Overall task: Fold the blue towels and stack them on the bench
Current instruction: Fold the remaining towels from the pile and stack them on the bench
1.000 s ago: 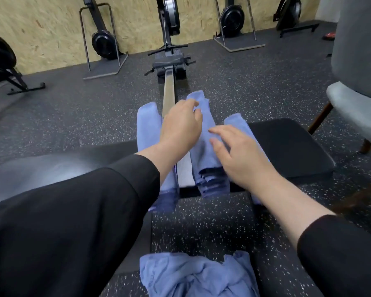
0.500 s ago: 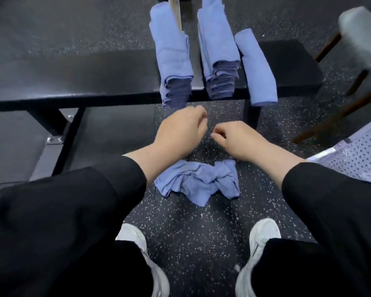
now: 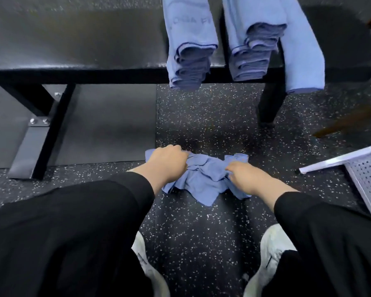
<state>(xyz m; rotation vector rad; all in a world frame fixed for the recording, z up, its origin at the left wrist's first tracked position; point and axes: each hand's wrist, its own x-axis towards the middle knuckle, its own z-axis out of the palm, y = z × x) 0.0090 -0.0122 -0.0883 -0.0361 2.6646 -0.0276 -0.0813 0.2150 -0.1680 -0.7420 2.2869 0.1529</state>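
A crumpled blue towel (image 3: 204,179) lies on the speckled floor between my feet and the black bench (image 3: 73,46). My left hand (image 3: 169,162) grips its left side with curled fingers. My right hand (image 3: 243,175) grips its right side. On the bench lie two stacks of folded blue towels, the left stack (image 3: 190,50) and the middle stack (image 3: 253,48), both hanging over the front edge. A single folded towel (image 3: 302,56) lies to their right.
The bench's leg and bolted foot plate (image 3: 39,129) stand at the left, another leg (image 3: 270,103) at the right. A perforated white basket (image 3: 368,174) lies at the right edge. A brown chair leg (image 3: 351,118) slants nearby. My white shoes (image 3: 270,254) are below.
My head tipped down from the bench to the floor. Both hands dropped from the stacks and took hold of the crumpled towel on the floor.
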